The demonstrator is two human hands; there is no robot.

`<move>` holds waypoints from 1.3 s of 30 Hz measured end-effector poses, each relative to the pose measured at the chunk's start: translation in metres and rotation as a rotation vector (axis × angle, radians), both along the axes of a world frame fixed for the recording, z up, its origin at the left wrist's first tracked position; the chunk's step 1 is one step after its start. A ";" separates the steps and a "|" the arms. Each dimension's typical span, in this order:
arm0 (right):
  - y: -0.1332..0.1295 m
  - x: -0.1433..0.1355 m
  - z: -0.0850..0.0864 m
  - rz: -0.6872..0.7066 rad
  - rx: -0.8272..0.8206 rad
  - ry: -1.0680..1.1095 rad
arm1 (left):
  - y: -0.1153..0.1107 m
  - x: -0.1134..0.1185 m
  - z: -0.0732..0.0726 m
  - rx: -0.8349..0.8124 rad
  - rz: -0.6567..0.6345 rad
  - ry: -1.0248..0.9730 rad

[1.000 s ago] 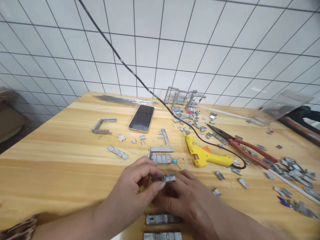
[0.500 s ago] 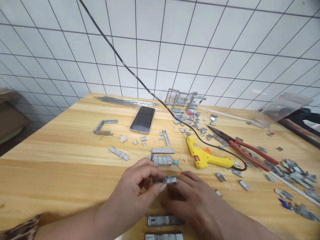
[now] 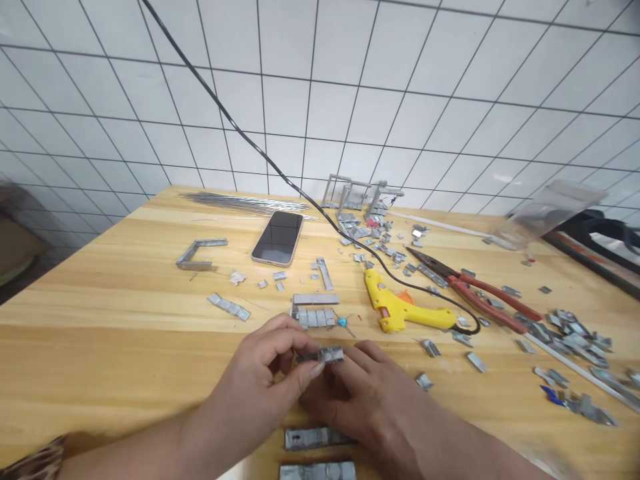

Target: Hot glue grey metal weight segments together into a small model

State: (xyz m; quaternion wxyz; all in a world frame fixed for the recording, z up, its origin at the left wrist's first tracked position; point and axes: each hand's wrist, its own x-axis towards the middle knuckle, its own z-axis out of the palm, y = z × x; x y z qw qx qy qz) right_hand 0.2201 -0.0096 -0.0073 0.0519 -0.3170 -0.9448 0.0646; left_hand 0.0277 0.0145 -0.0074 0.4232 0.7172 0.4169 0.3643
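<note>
- Hardly a flicker over this last second: the left hand (image 3: 263,377) keeps its pinch, thumb and fingers closed on the small metal strip (image 3: 331,355), held up over the bench (image 3: 125,347).
- The right hand (image 3: 373,393) edges back in by the strip, fingers curled; whether they grip anything, I can't tell.
- So no handover; it looks like fine adjusting.
- Glue gun (image 3: 410,313) and pliers (image 3: 470,295) lie untouched.

The held strip (image 3: 332,355) looks dull metal; the table (image 3: 120,353) smooth wood; the phone (image 3: 278,238) glossy.
</note>
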 end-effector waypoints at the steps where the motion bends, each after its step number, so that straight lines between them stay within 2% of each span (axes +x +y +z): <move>1: 0.000 0.000 0.000 -0.005 -0.019 -0.011 | 0.000 0.000 0.000 0.005 0.003 0.004; 4: -0.001 0.000 0.002 0.006 0.032 0.051 | 0.000 -0.001 -0.001 0.015 0.005 0.006; 8: 0.000 0.001 0.007 -0.049 -0.099 -0.047 | -0.002 -0.004 0.000 0.005 0.005 -0.006; 12: 0.004 0.003 -0.001 0.020 0.011 0.117 | -0.002 -0.005 0.001 0.016 0.002 -0.010; 16: 0.004 0.009 -0.009 0.052 0.029 0.157 | -0.002 -0.005 0.001 0.005 0.003 -0.017; 19: 0.001 0.012 -0.003 0.033 -0.019 0.152 | -0.002 -0.004 0.000 0.004 0.001 -0.019; 23: -0.003 0.007 0.011 -0.039 -0.145 0.015 | -0.002 -0.004 0.000 0.017 0.004 -0.018; 29: -0.001 -0.009 0.019 -0.055 -0.132 -0.120 | -0.002 -0.003 0.000 0.005 0.002 -0.019; 33: 0.001 -0.005 0.015 -0.030 -0.073 -0.035 | -0.002 -0.004 0.000 0.016 0.000 -0.025; 39: 0.002 0.006 -0.006 -0.002 0.031 0.089 | -0.001 -0.003 0.000 0.031 0.005 -0.030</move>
